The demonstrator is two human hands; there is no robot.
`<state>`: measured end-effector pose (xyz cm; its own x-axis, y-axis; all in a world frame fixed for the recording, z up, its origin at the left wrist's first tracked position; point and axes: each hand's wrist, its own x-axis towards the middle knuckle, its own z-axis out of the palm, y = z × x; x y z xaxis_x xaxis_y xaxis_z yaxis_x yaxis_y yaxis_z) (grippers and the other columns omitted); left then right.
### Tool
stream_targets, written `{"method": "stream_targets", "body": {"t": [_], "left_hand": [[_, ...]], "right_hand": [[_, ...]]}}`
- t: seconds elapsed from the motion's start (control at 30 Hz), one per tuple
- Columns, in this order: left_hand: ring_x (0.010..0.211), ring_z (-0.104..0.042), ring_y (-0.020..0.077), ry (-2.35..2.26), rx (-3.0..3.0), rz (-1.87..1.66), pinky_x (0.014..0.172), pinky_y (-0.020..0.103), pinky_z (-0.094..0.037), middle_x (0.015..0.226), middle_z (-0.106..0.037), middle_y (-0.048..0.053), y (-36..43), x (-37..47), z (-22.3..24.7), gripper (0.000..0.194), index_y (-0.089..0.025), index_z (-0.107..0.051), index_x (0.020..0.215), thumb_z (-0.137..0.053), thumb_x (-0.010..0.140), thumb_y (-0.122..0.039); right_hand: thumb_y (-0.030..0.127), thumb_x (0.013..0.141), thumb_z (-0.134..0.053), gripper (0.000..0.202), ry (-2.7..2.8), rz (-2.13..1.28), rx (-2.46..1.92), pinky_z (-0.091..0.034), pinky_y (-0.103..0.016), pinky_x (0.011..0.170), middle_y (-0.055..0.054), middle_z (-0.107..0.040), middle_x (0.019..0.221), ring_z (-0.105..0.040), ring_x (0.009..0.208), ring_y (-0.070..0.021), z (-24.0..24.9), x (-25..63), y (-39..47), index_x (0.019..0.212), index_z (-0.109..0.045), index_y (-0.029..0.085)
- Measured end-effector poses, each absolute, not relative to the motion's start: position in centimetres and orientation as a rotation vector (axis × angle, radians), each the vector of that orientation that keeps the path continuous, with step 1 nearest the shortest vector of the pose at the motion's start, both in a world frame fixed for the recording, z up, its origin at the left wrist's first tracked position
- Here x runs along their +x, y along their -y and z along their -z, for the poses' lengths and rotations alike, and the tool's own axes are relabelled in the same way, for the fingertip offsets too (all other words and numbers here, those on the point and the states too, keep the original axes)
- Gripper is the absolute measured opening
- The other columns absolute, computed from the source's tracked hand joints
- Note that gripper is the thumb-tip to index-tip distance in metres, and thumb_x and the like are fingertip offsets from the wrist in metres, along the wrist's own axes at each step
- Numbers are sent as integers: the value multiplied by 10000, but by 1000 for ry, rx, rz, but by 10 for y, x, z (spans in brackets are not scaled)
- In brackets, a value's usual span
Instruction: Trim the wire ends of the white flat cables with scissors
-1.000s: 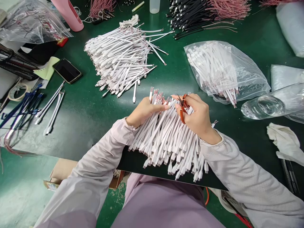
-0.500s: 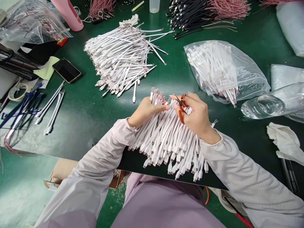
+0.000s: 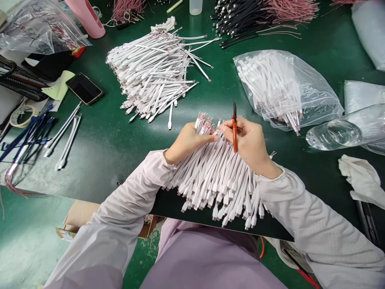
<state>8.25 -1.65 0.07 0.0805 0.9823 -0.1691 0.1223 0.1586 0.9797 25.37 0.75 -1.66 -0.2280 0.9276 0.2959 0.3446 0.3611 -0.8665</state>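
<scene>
My left hand (image 3: 190,141) is closed around a bundle of white USB cables (image 3: 207,160), its thumb lying across them just below the stripped pinkish wire ends (image 3: 204,120). The connector ends fan out toward the table's near edge. In my right hand (image 3: 251,144) is a pair of small scissors (image 3: 235,128) with orange handles, the dark blades pointing away from me. The right thumb and index fingertips meet by the cable tops, close to my left thumb. Whether they pinch a wire there, I cannot tell.
A second pile of white cables (image 3: 153,76) lies farther back. At right are a clear bag of cables (image 3: 270,84), a plastic bottle (image 3: 345,130) and a white cloth (image 3: 361,178). A phone (image 3: 84,88) lies left. Black cables (image 3: 243,20) sit at the back.
The scissors have swung from pointing left at the wire ends to pointing away from me. My right fingertips have come to the cable tops, and my left hand has shifted slightly right.
</scene>
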Motion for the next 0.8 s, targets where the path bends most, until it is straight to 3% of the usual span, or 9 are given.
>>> {"method": "stream_targets", "body": {"t": [0.37, 0.8], "left_hand": [[619, -406, 102, -1290, 1189, -978, 635, 283, -331, 632, -469, -42, 16, 82, 0, 345, -173, -518, 635, -832, 619, -317], [619, -412, 103, -1311, 1213, -931, 647, 281, -340, 635, -476, -41, 15, 81, 1, 353, -172, -511, 632, -837, 624, -305]], "right_hand": [[267, 827, -638, 108, 1684, -1026, -1085, -495, -322, 719, -41, -728, 862, -651, 784, -184, 16, 255, -7, 815, -720, 199], [241, 798, -646, 92, 1650, -1040, -1094, -487, -316, 727, -20, -681, 778, -624, 751, -170, 18, 253, -8, 724, -661, 188]]}}
